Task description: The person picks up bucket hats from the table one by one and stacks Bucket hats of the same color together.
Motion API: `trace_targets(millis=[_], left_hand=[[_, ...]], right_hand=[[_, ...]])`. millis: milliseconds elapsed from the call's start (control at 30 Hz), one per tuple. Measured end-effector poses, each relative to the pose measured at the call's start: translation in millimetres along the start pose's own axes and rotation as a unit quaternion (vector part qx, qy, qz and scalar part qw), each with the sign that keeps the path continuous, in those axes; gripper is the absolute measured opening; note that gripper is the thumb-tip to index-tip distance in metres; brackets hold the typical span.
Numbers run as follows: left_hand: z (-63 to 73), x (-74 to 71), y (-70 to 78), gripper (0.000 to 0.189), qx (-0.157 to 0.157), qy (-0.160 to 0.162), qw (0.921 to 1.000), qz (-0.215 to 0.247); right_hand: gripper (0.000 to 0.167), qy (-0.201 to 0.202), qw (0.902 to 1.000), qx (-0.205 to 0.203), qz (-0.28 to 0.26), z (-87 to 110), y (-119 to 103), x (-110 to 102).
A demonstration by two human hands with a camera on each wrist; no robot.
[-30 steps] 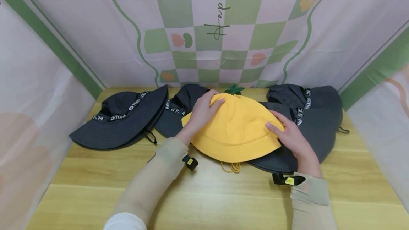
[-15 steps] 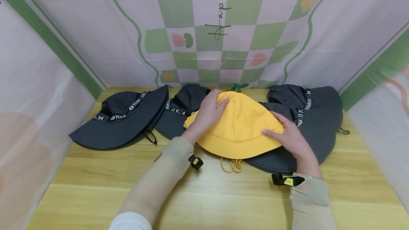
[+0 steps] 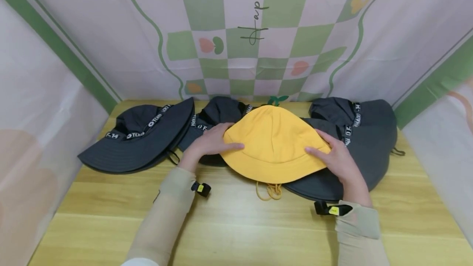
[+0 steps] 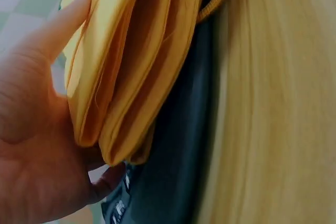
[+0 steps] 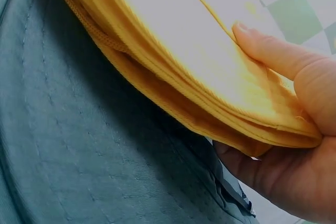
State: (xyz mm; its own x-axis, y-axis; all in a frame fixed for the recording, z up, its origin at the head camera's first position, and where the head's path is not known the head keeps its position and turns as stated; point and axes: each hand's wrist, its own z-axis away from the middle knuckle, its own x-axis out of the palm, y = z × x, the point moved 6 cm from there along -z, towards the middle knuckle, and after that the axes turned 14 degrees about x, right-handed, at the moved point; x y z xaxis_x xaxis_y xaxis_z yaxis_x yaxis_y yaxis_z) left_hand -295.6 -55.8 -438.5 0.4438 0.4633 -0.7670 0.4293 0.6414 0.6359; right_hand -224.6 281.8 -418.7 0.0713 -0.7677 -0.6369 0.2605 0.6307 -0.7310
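Observation:
A yellow bucket hat [image 3: 275,138] with a green leaf [image 3: 276,100] at its crown lies folded flat at the middle of the table, over dark hats. Both wrist views show several yellow brim layers [image 4: 139,77] pressed together, so more than one hat may be stacked. My left hand [image 3: 212,141] holds the left end, thumb on the front and fingers behind. At the right end my right hand [image 3: 338,157] pinches the brim layers [image 5: 210,108] between thumb and fingers. A yellow cord [image 3: 272,192] hangs below the brim.
A dark bucket hat [image 3: 144,138] with white lettering lies at the left. Another dark hat [image 3: 219,110] is partly hidden behind the yellow one. More dark hats [image 3: 369,147] overlap at the right. A patterned cloth [image 3: 240,60] hangs behind the wooden table [image 3: 244,233].
My left hand has moved from the yellow hat's crown down and left to its left end. The left end's edges look more even. My right hand stays at the right end.

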Motion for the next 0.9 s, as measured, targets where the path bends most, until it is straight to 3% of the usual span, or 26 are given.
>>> trace_targets(millis=[233,433,900], left_hand=[[5.6,3.1,-9.7,0.108,-0.007,0.012,0.9993,0.035],[6.8,5.3,-11.6,0.103,-0.015,0.033,0.9986,0.038],[11.5,-6.2,-4.6,0.087,0.024,0.08,0.9945,0.063]], right_hand=[[0.081,0.01,0.9999,0.002,-0.001,1.6,-0.8,-0.6],[0.081,0.01,0.9999,0.005,-0.005,3.0,-2.5,0.4],[0.08,0.008,0.9999,-0.005,0.006,0.8,-5.5,1.9]])
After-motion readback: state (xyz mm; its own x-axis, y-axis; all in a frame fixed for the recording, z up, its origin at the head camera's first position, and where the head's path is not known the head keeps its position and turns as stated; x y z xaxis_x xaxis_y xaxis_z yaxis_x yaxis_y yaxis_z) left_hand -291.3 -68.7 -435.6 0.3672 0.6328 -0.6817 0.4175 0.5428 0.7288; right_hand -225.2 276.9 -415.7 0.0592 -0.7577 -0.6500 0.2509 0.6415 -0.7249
